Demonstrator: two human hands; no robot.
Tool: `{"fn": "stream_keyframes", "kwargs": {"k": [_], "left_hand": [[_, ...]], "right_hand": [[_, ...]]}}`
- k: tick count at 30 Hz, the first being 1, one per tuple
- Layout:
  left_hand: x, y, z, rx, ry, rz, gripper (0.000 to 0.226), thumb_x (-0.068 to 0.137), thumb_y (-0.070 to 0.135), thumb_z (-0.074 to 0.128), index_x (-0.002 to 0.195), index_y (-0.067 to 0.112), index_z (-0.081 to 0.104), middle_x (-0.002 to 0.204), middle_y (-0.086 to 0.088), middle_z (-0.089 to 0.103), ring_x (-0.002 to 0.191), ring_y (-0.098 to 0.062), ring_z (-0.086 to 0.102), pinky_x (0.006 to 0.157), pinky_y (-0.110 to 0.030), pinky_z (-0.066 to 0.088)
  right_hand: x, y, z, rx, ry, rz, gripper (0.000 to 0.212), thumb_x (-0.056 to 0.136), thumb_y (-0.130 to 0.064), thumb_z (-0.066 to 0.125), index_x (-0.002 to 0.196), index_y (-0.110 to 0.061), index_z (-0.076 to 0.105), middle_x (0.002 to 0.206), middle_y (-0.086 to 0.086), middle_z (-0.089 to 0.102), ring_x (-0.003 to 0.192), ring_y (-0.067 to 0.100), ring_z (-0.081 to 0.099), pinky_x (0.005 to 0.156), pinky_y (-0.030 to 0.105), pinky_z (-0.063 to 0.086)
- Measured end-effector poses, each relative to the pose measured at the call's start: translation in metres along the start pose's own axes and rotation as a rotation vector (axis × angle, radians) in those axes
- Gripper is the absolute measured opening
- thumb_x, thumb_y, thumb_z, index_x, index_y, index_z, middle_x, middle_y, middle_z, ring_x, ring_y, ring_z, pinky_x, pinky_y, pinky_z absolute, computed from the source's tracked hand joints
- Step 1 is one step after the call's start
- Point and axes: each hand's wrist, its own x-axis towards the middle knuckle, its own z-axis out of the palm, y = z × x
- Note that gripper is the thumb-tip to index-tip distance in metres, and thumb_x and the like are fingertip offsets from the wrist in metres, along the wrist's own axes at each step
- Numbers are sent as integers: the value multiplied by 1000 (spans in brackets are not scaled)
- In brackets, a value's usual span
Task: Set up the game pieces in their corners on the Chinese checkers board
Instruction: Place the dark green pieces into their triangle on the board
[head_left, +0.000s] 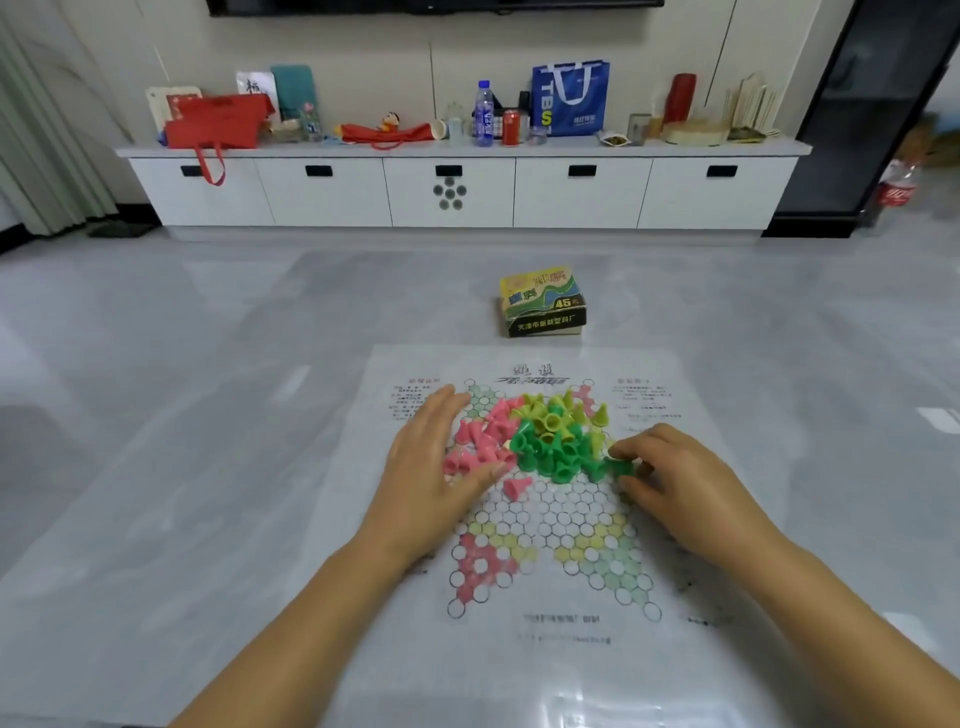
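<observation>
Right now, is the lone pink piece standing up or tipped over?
Tipped over: the lone pink piece lies on its side on the board.

Glossy plastic pieces (540, 436) lie on a thin, seemingly paper board (550, 618) over polished floor (208, 322).

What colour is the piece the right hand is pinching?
Green: the piece in the right hand, head view.
</observation>
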Motion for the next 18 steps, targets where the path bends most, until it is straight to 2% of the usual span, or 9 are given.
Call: {"fn": "stream_keyframes", "kwargs": {"k": [5, 8, 10, 12, 15, 18], "left_hand": [[-11, 10, 12, 267, -160, 56, 67, 81, 58, 44, 138, 47, 11, 154, 13, -5, 142, -10, -6, 117, -47, 3], [-13, 5, 26, 438, -242, 119, 69, 77, 71, 29, 136, 53, -2, 150, 16, -23, 139, -10, -23, 114, -51, -10], [-11, 6, 29, 483, -269, 156, 67, 71, 75, 14, 133, 56, -5, 147, 19, -29, 136, -9, -30, 112, -52, -17], [-9, 8, 29, 531, -316, 181, 62, 69, 73, 4, 127, 59, -10, 143, 18, -31, 134, -10, -33, 109, -52, -21], [-5, 2, 28, 572, -326, 193, 56, 73, 71, 0, 125, 58, -13, 144, 18, -31, 134, -11, -32, 108, -51, -22], [-2, -2, 27, 525, -276, 140, 58, 72, 70, -4, 127, 57, -15, 144, 19, -30, 134, -8, -30, 109, -49, -18]], "right_hand": [[3, -2, -3, -62, 19, 45, 27, 87, -33, 55, 111, -20, 62, 103, -1, 58, 92, 17, 56, 77, 28, 46], [4, -5, -3, -69, -19, 57, 22, 87, -28, 55, 106, -19, 62, 102, -1, 56, 90, 17, 56, 75, 28, 47], [3, -3, -6, -14, -41, 73, 18, 86, -22, 56, 103, -18, 61, 102, -2, 55, 88, 16, 56, 76, 28, 47], [0, -1, -10, 99, -52, 98, 11, 84, -17, 57, 94, -19, 59, 95, -4, 57, 82, 13, 55, 72, 24, 46], [-10, 3, -14, 233, -60, 107, 10, 83, -13, 58, 89, -20, 59, 84, -12, 59, 73, 3, 54, 63, 13, 43], [-22, 8, -12, 240, -49, 47, 13, 82, -15, 61, 88, -26, 61, 84, -16, 57, 77, 0, 53, 67, 4, 40]]}}
